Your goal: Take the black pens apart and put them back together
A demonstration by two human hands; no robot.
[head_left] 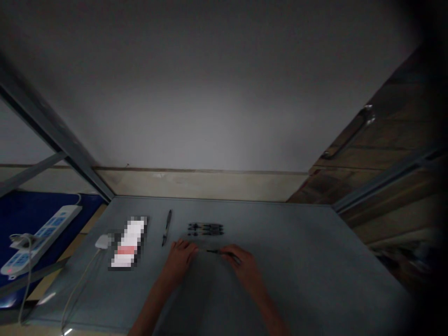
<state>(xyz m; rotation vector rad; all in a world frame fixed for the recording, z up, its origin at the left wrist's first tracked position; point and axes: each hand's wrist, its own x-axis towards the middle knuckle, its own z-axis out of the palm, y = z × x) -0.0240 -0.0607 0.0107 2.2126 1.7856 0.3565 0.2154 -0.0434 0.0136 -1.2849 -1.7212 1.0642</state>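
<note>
The right hand (245, 269) is closed in a pinch on a slim dark pen part (213, 251), its fingers around the part's right end. The left hand (178, 261) sits at the other end with its fingers curled inward; they reach the pale tip, but whether they grip it is hard to tell. The pen part lies level between the hands, around the middle of the grey worktop (294, 261), and I cannot tell whether it touches the surface.

Just beyond the hands, toward the far edge, a row of dark pen parts (205, 229) lies side by side. To the left of that row a complete black pen (167, 227) lies tilted, well apart from it. Further left is a pixelated white-and-red packet (128, 242), too blurred to read, with a white plug charger (103, 241) beside it. The charger's white cable (79, 290) runs toward the near left corner. Off the left edge, a white power strip (40, 238) lies on a dark blue surface (33, 219). A pale wall (196, 93) rises behind the far edge, and a wooden cabinet door (364, 158) with a metal handle (350, 133) stands to the right.
</note>
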